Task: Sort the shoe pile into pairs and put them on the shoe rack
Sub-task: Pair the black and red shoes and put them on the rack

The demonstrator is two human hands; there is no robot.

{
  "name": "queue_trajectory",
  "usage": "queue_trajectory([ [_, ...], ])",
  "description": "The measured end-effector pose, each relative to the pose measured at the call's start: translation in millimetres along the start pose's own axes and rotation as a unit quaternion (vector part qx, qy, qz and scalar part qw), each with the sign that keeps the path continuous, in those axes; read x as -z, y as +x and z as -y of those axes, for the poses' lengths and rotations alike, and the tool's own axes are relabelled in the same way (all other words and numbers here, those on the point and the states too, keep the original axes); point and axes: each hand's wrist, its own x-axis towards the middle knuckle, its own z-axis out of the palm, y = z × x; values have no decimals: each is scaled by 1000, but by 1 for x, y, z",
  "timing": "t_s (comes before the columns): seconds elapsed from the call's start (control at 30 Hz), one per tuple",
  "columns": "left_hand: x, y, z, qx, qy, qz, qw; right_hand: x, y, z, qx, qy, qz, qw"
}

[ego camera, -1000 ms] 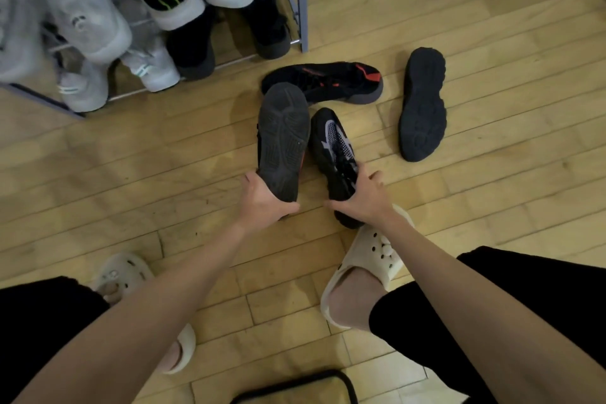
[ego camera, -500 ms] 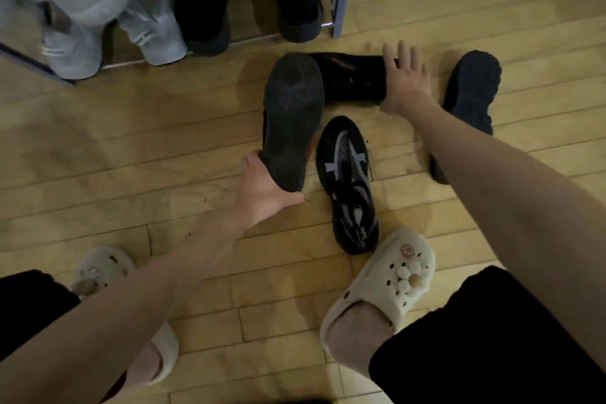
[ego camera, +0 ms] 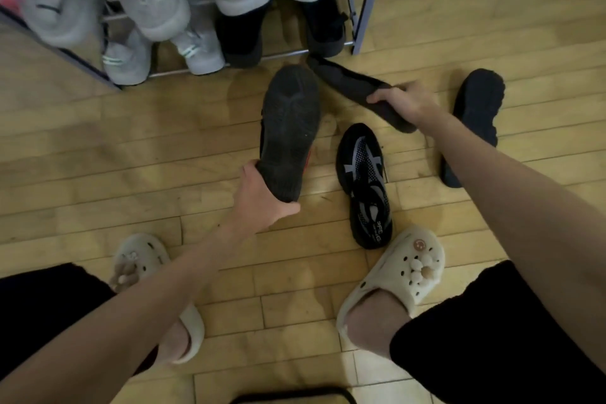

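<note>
Just in front of the shoe rack (ego camera: 362, 3), on the wooden floor (ego camera: 98, 147): gripping two black shoes at once, soles up. Left hand (ego camera: 262, 197) clamping the heel of the black shoe with red trim (ego camera: 290, 128), thumb under, fingers wrapped over the heel end; long axis running straight away from the body, toe pointing at the rack's bottom shelf. Right hand (ego camera: 403, 102) closing over the heel end of the second black shoe (ego camera: 354, 88), blurred; axis slanting up-left, toe almost touching the other shoe's toe near the rack's foot. Both toes meeting at the rack, so probably needing only turning over and pushing forward as a pair. Lying apart and untouched: the black-and-grey mesh shoe (ego camera: 365, 187) between the arms, the chunky black shoe (ego camera: 475, 118) beyond the right forearm, likely its mate. Right hand nearer to both.
</note>
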Motion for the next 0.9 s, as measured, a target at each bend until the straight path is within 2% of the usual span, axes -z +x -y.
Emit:
queue_trajectory([
  [0.07,16,-14,3,-3,-17,-13,1000,3,-37,-1,-74,135,80,985],
  [0.17,39,-41,8,-4,-47,-35,998,-3,-95,-16,-165,327,189,911],
  [0.27,59,-71,9,-3,-84,-65,994,-17,-147,-25,-201,451,218,842],
  [0.4,82,-104,2,7,-150,-76,986,-31,-199,-15,-175,524,211,806],
  [0.47,95,-119,-3,11,-154,-91,984,-30,-218,-6,-141,532,200,810],
  [0.5,103,-126,-5,9,-154,-94,984,-29,-226,1,-120,520,191,824],
  [0.6,131,-149,-17,-3,-199,-73,977,-18,-252,27,-41,376,115,919],
  [0.67,153,-163,-29,-32,-343,-3,939,-6,-269,43,4,275,37,961],
  [0.73,172,-173,-38,-56,-479,81,872,6,-280,52,55,215,-28,975],
  [0.77,181,-177,-42,-58,-511,106,851,10,-285,57,82,199,-42,976],
  [0.9,207,-186,-57,-102,-552,161,812,11,-301,78,140,193,-72,968],
])
